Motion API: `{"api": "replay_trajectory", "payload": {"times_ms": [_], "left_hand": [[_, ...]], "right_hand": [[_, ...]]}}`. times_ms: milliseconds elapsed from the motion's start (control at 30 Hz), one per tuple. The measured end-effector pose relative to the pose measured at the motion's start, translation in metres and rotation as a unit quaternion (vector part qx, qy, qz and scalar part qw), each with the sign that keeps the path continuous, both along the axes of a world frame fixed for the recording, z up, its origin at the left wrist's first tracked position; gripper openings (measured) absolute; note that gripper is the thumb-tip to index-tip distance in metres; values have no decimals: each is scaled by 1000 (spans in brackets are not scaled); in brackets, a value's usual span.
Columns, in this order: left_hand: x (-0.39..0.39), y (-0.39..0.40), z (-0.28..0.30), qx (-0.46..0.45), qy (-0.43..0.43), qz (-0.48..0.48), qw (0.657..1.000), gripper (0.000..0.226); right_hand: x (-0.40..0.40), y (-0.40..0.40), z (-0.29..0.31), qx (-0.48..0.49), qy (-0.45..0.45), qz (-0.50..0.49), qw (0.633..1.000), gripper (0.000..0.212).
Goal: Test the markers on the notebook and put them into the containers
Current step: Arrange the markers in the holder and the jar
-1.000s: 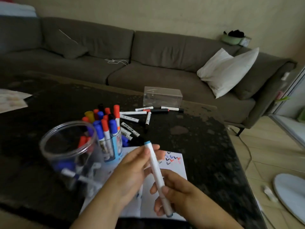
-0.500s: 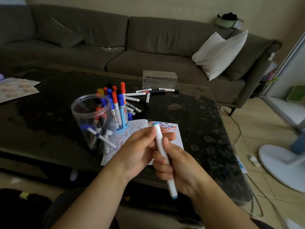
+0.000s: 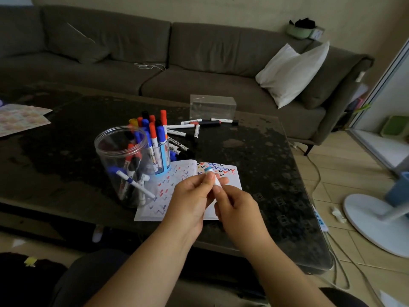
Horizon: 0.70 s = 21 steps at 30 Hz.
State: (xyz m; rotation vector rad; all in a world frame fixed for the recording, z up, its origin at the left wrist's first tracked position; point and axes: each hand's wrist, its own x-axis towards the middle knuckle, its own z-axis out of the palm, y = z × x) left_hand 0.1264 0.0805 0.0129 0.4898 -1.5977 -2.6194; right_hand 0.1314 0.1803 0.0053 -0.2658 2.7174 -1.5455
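Gripping the white marker [image 3: 213, 176] above the notebook [image 3: 230, 173], both the left hand [image 3: 190, 197] and right hand [image 3: 238, 209] are pinching it, risking ink-smeared fingers if the cap is jerking free.

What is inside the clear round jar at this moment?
The jar holds several markers with blue, red and black caps, leaning loosely. Their exact number is unclear, since they overlap behind the glare.
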Motion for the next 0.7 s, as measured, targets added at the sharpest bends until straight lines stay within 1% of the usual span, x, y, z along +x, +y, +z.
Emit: {"api": "replay_trajectory", "payload": {"times_ms": [33,67,167,267,333,400,500,567,633,700], "left_hand": [[-1,2,-1,-6,-9,8,1000,19],[-2,5,-1,-10,-17,16,1000,19],[-7,10,-2,-6,-48,53,997,20],[-12,12,-5,-14,-85,65,994,17],[-14,12,-8,-30,-105,63,992,14],[-16,11,-10,-46,-120,63,990,14],[-25,12,-12,-50,-152,74,984,17],[-33,14,-16,-45,-173,74,981,17],[-42,17,-18,-32,-183,61,981,23],[-49,21,-20,-33,-194,58,979,28]], "right_hand": [[-1,1,-2,13,10,-8,1000,30],[-1,0,-3,27,23,-16,999,32],[-3,-1,-3,112,73,-28,991,45],[-5,1,-4,245,110,-27,963,44],[-5,3,-6,301,133,-24,944,40],[-7,2,-8,317,132,-26,939,36],[-10,1,-9,355,186,-40,915,32],[-11,1,-7,364,174,-37,914,29],[-13,5,-7,364,163,-37,916,30],[-16,10,-7,369,171,-56,912,29]]}}
